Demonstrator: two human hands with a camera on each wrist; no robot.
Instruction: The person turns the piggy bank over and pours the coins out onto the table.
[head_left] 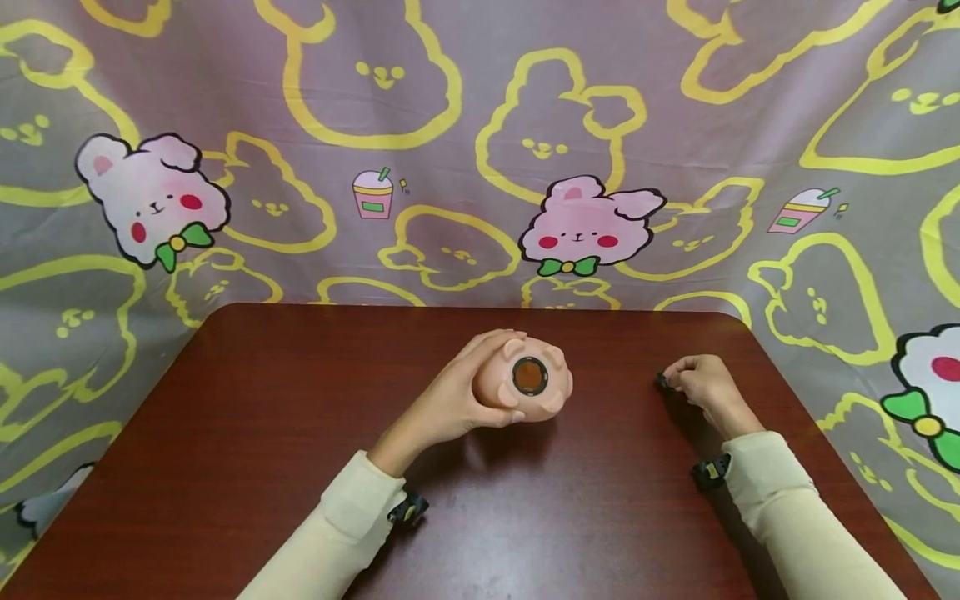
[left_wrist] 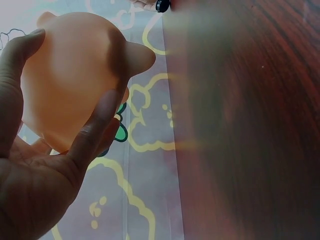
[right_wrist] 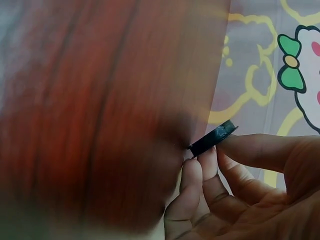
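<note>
My left hand (head_left: 453, 387) grips a pink piggy bank (head_left: 495, 383) above the middle of the table, thumb on the near side and fingers around the far side. Its underside faces the head camera, showing several stubby feet and a round, dark-rimmed hole (head_left: 530, 377) with brown inside. The left wrist view shows the smooth, rounded piggy bank (left_wrist: 75, 75) between thumb and fingers. Over to the right, my right hand (head_left: 705, 385) pinches a small black round plug (right_wrist: 214, 138) with a thin rim, seen edge-on in the right wrist view, by its edge between thumb and fingertips.
A dark reddish-brown wooden table (head_left: 262, 400) lies beneath both hands, shiny near the front. Behind it and along both sides hangs a cloth (head_left: 435, 167) printed with bunnies and yellow outlines. Each wrist wears a small black device (head_left: 408, 508).
</note>
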